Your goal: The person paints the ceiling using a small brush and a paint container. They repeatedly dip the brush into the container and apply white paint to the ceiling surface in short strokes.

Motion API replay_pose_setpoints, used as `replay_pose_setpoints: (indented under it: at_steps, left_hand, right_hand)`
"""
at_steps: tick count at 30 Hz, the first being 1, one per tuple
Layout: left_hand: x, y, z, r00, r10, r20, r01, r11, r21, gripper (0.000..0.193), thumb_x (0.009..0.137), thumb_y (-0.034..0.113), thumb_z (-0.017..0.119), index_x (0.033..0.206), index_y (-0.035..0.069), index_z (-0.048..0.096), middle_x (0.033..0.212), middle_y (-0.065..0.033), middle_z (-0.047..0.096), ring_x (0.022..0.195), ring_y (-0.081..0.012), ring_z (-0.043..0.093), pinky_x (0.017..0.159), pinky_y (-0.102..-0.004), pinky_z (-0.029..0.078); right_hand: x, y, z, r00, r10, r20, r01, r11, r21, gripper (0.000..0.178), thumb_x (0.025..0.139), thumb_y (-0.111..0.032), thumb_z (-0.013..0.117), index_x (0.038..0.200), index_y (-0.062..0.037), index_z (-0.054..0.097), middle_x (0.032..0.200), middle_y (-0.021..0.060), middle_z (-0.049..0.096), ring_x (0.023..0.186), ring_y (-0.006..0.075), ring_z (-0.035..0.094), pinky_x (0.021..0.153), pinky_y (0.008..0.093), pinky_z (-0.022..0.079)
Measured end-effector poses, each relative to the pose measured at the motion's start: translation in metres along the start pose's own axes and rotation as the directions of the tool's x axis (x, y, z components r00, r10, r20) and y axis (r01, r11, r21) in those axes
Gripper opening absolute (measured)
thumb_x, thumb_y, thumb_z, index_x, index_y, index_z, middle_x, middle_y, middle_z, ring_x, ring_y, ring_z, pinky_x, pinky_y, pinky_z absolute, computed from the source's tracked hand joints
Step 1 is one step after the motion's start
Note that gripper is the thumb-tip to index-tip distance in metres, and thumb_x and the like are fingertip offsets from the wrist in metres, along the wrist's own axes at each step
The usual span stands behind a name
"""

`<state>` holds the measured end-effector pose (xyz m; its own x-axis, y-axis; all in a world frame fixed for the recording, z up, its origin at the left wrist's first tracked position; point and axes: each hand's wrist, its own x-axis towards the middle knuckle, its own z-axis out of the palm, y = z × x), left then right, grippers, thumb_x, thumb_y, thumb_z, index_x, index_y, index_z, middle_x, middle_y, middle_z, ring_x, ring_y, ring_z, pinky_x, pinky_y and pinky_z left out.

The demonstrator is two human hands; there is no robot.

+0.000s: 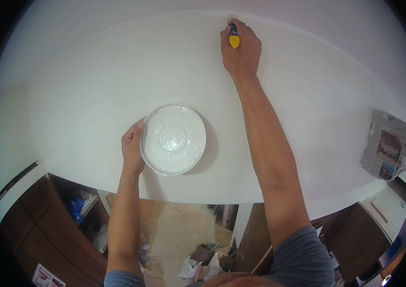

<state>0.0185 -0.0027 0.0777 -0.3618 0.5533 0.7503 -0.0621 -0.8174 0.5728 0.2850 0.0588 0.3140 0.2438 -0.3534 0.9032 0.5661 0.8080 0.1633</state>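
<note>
The step in hand looked like working a coating along the upper edge of the white surface [83, 124], at the seam there. The right grip [242, 45] was closed around a hand tool [234, 41] up at that seam, dark-handled with a yellow end (its working end was too hidden to tell brush from blade). The left grip [132, 138] pinched the rim of a round, shallow white lid [172, 172], lower down and left of the tool, well apart from it. The next move seemed to call for light, even pressure and a steady lid. Inside, glossy white stuff [188, 124] lay wet-looking, uneven and ridged.
</note>
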Motion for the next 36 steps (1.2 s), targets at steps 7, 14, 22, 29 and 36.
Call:
replay_pose_setpoints:
  at_steps: [7,14,22,29,36]
  left_hand:
    - [-0.001,0.0,0.002,1.0,-0.019,-0.023,0.019,1.0,-0.003,0.043,0.111,0.029,0.057,0.134,-0.006,0.068,0.114,-0.0118,0.076,0.099,-0.0166,0.073,0.088,-0.0296,0.059]
    - [-0.002,0.001,0.002,0.999,-0.027,-0.019,0.027,1.0,-0.008,0.041,0.111,0.028,0.056,0.132,-0.005,0.068,0.112,-0.0117,0.077,0.097,-0.0165,0.074,0.086,-0.0304,0.061]
    - [0.0,-0.002,0.002,1.0,-0.009,-0.007,0.009,0.999,-0.041,0.04,0.112,0.027,0.056,0.132,-0.006,0.068,0.111,-0.0115,0.077,0.096,-0.0162,0.074,0.085,-0.0303,0.062]
    - [-0.003,0.002,0.005,1.0,-0.014,-0.003,0.014,0.999,-0.047,0.043,0.111,0.028,0.058,0.133,-0.007,0.068,0.111,-0.0115,0.077,0.096,-0.0158,0.073,0.085,-0.029,0.06]
    - [-0.001,-0.001,0.001,1.0,-0.017,-0.002,0.017,0.999,-0.048,0.044,0.11,0.029,0.06,0.134,-0.007,0.067,0.112,-0.0114,0.077,0.098,-0.0155,0.073,0.086,-0.0289,0.059]
  right_hand:
    - [0.008,-0.006,-0.008,0.998,0.044,0.05,-0.044,0.999,0.003,0.029,0.099,-0.024,0.067,0.118,-0.0038,0.071,0.102,0.0164,0.074,0.092,0.037,0.071,0.084,0.047,0.057]
    - [0.01,-0.011,-0.009,0.994,0.073,0.086,-0.075,0.997,0.027,0.03,0.099,-0.024,0.066,0.119,-0.0023,0.072,0.102,0.0176,0.074,0.093,0.0377,0.071,0.085,0.0472,0.057]
    - [0.009,-0.014,-0.01,0.992,0.069,0.106,-0.073,0.997,0.035,0.03,0.099,-0.023,0.066,0.12,-0.0019,0.072,0.101,0.0194,0.074,0.092,0.0389,0.072,0.084,0.0475,0.058]
    - [0.01,-0.016,-0.008,0.995,0.047,0.084,-0.052,0.997,0.052,0.028,0.098,-0.021,0.068,0.117,-0.0017,0.073,0.101,0.0201,0.075,0.09,0.0391,0.072,0.081,0.0472,0.058]
    - [0.011,-0.015,-0.006,0.997,0.023,0.079,-0.027,0.999,0.047,0.028,0.098,-0.022,0.068,0.116,-0.0009,0.073,0.098,0.0199,0.075,0.087,0.039,0.072,0.079,0.047,0.058]
